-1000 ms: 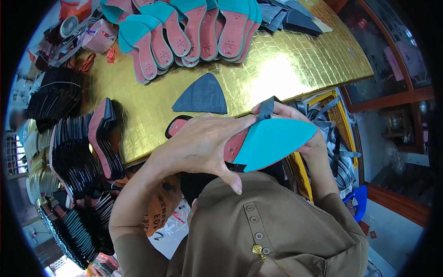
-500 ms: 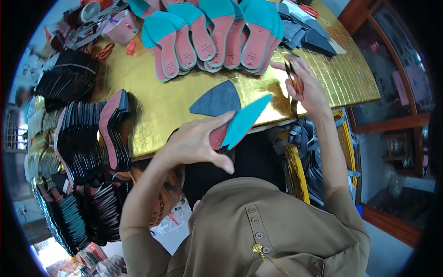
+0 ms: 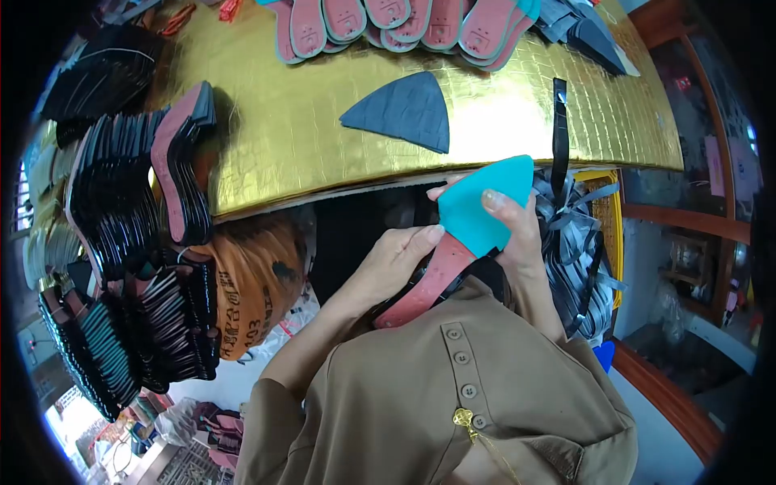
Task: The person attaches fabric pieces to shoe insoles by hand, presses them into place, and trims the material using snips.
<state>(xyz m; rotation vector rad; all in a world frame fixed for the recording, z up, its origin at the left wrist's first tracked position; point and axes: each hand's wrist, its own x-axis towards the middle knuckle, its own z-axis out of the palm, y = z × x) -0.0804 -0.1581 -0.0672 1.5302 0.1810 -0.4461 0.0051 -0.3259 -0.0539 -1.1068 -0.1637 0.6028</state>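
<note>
A shoe insole (image 3: 432, 279), with a teal pointed front part and a pink narrow heel part, is held between both hands in front of my chest. My left hand (image 3: 396, 263) grips its left side near the teal and pink border, thumb on top. My right hand (image 3: 517, 234) holds the teal front from the right, its thumb pressed on the upper face and its other fingers mostly hidden beneath. Black material shows along the insole's underside. On the table ahead lies a dark grey-blue triangular piece (image 3: 404, 111).
A gold-covered table (image 3: 275, 121) carries pink and teal insoles (image 3: 343, 20) at the back. Stacks of black insoles (image 3: 121, 186) stand at left above an orange sack (image 3: 259, 283). A black strip (image 3: 560, 129) is at the front edge, above a yellow crate (image 3: 618, 242) of dark scraps.
My right hand has come down from over the table, no longer showing the dark tool with orange on it, and now grips the insole. The insole has turned and shifted right, and the view has tilted down.
</note>
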